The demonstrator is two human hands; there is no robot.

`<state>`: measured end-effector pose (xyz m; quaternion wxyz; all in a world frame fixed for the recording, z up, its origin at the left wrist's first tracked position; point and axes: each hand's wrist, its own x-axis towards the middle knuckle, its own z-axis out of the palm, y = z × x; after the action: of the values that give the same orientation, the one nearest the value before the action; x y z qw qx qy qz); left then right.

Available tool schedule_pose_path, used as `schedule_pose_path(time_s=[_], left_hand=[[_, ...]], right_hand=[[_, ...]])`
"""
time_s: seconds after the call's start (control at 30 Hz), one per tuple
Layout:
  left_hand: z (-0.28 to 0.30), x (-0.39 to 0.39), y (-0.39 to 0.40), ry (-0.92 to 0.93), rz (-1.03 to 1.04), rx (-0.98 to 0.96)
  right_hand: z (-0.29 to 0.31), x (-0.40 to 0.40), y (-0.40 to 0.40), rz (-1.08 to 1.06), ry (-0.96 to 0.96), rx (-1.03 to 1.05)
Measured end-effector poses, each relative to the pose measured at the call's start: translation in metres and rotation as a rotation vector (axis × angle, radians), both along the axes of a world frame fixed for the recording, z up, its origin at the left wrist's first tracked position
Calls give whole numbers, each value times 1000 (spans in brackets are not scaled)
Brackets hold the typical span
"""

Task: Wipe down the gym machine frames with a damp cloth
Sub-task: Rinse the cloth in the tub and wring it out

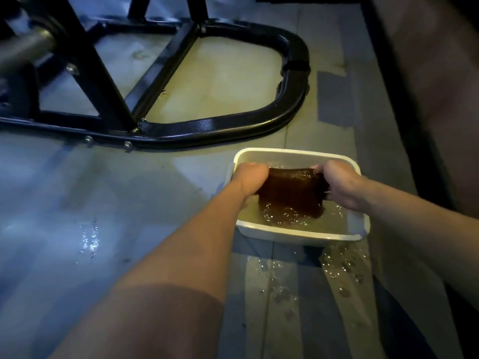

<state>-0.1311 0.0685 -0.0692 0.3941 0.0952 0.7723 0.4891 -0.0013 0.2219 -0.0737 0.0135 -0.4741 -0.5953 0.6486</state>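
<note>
We record one dark brown cloth, soaked, stretched between two hands over one white rectangular tub at about 4 o'clock in the view. The left hand grips the cloth's left edge with its fingers curled round it; the right hand grips the right edge likewise, fingers curled and pinching the fabric. The cloth's lower edge dips into the cloudy water held in the tub, and the surface beneath it is rippled. The tub stands on the grey floor. We count two patches of splashed droplets on that floor: one at 6 o'clock from the tub, one well apart at 8 o'clock. One black machine frame, a tubular base loop with bolted cross-members, lies at 11 o'clock, apart from the tub.
</note>
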Motion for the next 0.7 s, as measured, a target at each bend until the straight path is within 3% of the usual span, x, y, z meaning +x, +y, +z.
schedule_pose_path(time_s=[0.17, 0.4, 0.53, 0.6, 0.7], left_hand=[[22, 8, -2, -116, 144, 141], [50, 14, 5, -83, 152, 231], [47, 9, -3, -200, 90, 188], [40, 6, -9, -117, 3, 98], [28, 1, -15, 227, -206, -144]], right_hand=[[21, -5, -10, -135, 82, 13], [37, -20, -11, -196, 126, 499], [31, -16, -6, -38, 59, 541], [20, -7, -1, 76, -30, 554], [8, 8, 7, 263, -43, 527]])
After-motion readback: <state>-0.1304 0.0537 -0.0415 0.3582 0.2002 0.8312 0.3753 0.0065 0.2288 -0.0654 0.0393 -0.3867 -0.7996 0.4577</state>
